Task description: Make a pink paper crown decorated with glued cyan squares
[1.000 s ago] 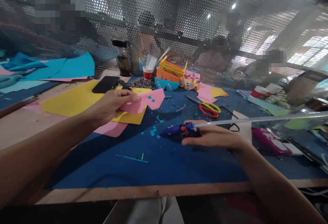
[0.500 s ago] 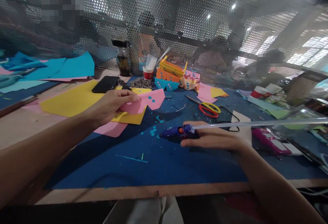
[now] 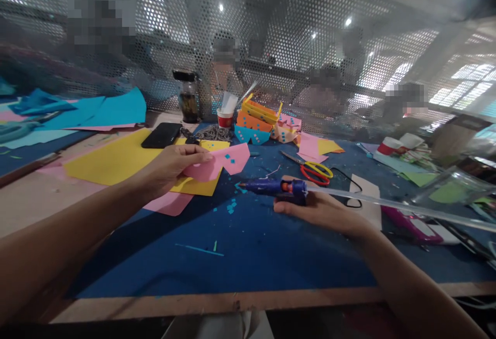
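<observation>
At the far left of the frame lies blue paper (image 3: pixel 104 110), then a yellow sheet (image 3: pixel 108 163) with a phone (image 3: pixel 161 135) over its top edge. Left of centre, the left hand (image 3: pixel 165 171) holds the pink cutout (image 3: pixel 209 167) over the right part of the yellow paper, its grip pinching the left end between thumb and fingers. The cutout looks light, thin and fairly stiff — likely to crease if squeezed — so an edge, away from its blue squares (image 3: pixel 230 159), seems the best hold. Loose blue chips (image 3: pixel 231 206) lie below it, near the middle of the frame. Right of them, the right hand (image 3: pixel 315 207) has its grip wrapped round the glue gun (image 3: pixel 267 187), nozzle pointing left; the trigger finger is hidden. The gun looks hard and rigid, best taken by the handle — the tip may be hot. Its glue stick (image 3: pixel 372 199) trails right, below the scissors (image 3: pixel 315 169).
</observation>
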The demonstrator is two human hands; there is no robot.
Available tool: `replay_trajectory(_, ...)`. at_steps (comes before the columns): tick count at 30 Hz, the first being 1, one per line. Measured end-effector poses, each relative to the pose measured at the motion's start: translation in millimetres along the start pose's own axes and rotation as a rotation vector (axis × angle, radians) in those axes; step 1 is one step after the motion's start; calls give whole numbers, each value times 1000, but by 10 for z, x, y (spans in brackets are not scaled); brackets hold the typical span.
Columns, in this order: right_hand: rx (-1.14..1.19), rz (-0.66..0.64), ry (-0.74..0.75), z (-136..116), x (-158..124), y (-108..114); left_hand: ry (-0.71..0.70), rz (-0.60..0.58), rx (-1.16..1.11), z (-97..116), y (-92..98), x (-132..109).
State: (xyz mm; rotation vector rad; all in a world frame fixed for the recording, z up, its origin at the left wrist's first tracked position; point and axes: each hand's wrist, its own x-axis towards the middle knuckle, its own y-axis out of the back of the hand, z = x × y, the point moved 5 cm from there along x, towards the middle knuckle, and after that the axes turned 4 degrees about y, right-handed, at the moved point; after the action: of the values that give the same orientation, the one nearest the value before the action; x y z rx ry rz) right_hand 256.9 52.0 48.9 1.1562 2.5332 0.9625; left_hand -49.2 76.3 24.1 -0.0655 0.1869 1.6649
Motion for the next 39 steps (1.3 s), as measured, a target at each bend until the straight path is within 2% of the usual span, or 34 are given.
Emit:
replay_trajectory(5, 20, 108, 44, -17, 22, 10, 3, 6, -3, 19, -19, -33)
replay_trajectory(11, -128, 152, 187, -128, 56, 21, -5, -17, 6, 43, -52, -64)
replay_trajectory(16, -184, 151, 268, -169, 69, 5, -21, -21, -12, 55, -69, -62)
replay_trajectory(27, -235, 162, 320, -170, 76, -4, -32, -55, -38, 48, -81, -57)
replay_trajectory(39, -268, 179, 400, -178, 73, -10, -31, -36, -22, 53, -60, -54)
